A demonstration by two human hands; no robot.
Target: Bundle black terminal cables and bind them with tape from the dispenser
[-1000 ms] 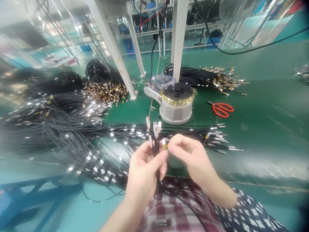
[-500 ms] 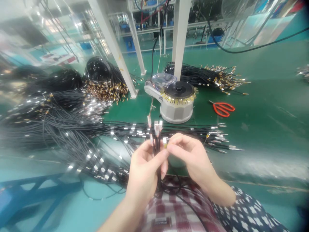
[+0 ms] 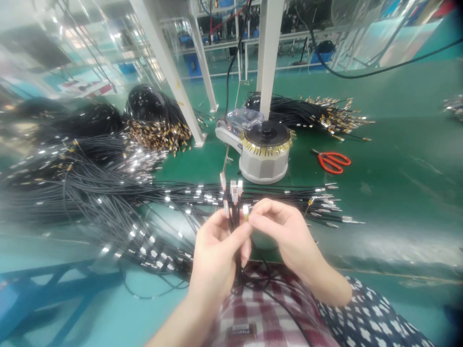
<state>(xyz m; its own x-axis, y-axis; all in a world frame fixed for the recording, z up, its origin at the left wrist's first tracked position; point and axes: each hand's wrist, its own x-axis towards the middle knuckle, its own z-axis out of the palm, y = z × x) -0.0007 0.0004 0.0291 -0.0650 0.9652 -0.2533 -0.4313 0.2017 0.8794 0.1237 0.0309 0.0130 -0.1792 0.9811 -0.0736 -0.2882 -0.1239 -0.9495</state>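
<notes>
My left hand point(image 3: 219, 246) is closed around a small bunch of black cables point(image 3: 234, 212), whose silver connector ends point(image 3: 235, 189) point up past the fingers. Thumb and forefinger of my right hand point(image 3: 285, 236) pinch just beside a single cable end point(image 3: 246, 212) with a metal tip and a yellow band below it. My left thumb meets that same spot. Beyond the hands stands a round white tape dispenser point(image 3: 265, 154) with a black top and yellow pieces around its rim. The lower lengths of the held cables hang down toward my lap.
Loose black cables point(image 3: 152, 193) spread across the green table point(image 3: 390, 178) from the left to beneath my hands. Red-handled scissors point(image 3: 333, 161) lie right of the dispenser. More bundles point(image 3: 159, 118) lie at back left, another cable bundle point(image 3: 307, 113) behind the dispenser. White posts point(image 3: 269, 58) rise from the table.
Almost nothing differs. The whole view has shifted very slightly, and both hands keep the same hold on the cables.
</notes>
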